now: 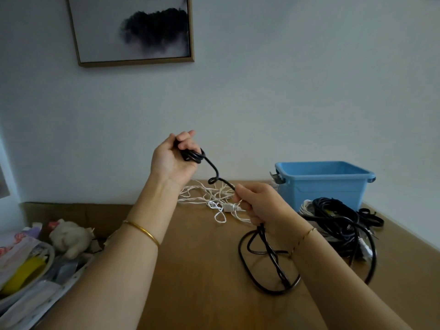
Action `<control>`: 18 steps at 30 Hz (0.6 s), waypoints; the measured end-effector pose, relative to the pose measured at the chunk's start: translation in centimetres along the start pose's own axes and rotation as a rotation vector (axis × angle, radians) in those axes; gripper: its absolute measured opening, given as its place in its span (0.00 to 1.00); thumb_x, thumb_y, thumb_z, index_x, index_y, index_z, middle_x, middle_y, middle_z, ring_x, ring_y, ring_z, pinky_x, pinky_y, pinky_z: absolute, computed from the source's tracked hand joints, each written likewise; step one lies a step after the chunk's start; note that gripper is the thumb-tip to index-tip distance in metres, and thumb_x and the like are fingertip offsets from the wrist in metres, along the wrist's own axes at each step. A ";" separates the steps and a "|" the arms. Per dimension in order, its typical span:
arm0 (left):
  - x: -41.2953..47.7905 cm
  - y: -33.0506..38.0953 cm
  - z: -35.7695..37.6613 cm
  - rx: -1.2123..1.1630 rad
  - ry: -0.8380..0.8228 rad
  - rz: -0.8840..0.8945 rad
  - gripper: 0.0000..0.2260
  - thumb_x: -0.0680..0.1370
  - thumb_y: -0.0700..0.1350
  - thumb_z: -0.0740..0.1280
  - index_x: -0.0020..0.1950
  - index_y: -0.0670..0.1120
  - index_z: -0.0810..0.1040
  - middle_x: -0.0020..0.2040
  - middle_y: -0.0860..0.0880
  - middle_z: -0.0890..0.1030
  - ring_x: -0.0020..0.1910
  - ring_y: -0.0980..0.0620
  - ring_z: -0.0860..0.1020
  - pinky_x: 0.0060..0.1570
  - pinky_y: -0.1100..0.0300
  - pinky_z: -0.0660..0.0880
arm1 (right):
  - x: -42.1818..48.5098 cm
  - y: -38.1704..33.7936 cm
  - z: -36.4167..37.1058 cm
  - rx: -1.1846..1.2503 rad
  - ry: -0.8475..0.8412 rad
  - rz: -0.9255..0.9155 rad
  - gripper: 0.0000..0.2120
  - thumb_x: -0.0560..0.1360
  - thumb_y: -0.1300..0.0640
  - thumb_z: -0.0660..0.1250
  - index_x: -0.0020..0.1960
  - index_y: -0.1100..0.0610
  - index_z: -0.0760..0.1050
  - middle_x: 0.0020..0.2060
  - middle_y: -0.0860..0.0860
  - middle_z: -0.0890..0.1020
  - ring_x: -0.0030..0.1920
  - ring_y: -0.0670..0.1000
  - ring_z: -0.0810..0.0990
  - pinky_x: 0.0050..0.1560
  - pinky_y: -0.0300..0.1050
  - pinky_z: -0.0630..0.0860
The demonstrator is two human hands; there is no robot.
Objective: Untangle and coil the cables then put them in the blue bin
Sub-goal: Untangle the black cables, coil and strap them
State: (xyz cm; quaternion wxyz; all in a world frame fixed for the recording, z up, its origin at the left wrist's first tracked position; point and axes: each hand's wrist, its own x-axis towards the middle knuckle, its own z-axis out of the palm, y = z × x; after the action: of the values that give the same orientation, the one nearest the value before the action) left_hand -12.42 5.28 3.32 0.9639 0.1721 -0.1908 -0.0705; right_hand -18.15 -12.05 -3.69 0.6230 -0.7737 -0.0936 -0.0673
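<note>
My left hand (176, 158) is raised above the worktop (190, 258), its fingers curled round a small coil of the black cable (215, 173). Behind it lies a white cable tangle (209, 194). The black cable kinks across to my right hand (259, 203), whose fingers grip it; the rest loops down onto the near worktop. On the far right, the blue bin (321, 184) stands just behind a pile of cables (338, 222).
</note>
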 end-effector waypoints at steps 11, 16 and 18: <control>1.1 0.3 -2.5 0.513 0.207 0.285 0.12 0.84 0.42 0.56 0.41 0.42 0.69 0.24 0.50 0.75 0.22 0.55 0.70 0.48 0.47 0.76 | -3.7 -3.9 0.6 -0.401 -0.419 -0.039 0.14 0.80 0.54 0.61 0.42 0.60 0.78 0.20 0.45 0.66 0.20 0.44 0.63 0.23 0.37 0.69; 0.0 -1.6 -3.9 1.616 -0.017 0.378 0.15 0.83 0.41 0.56 0.43 0.33 0.74 0.29 0.50 0.78 0.27 0.57 0.74 0.35 0.65 0.72 | -3.9 -6.1 -0.4 -0.523 -0.279 -0.178 0.05 0.75 0.60 0.67 0.44 0.61 0.80 0.25 0.47 0.70 0.23 0.45 0.68 0.26 0.40 0.74; -0.8 -2.1 -3.2 1.820 -0.169 0.243 0.13 0.83 0.42 0.57 0.44 0.35 0.73 0.31 0.48 0.79 0.27 0.55 0.75 0.32 0.64 0.69 | -3.6 -6.6 -1.2 -0.552 -0.149 -0.233 0.05 0.75 0.61 0.66 0.45 0.60 0.81 0.23 0.45 0.72 0.22 0.43 0.70 0.27 0.42 0.77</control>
State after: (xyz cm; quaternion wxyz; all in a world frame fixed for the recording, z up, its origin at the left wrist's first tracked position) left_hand -12.08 4.46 -0.51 0.4404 0.8369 -0.2593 0.1960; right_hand -23.18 -12.07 2.04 0.3690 -0.9005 -0.2051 -0.1043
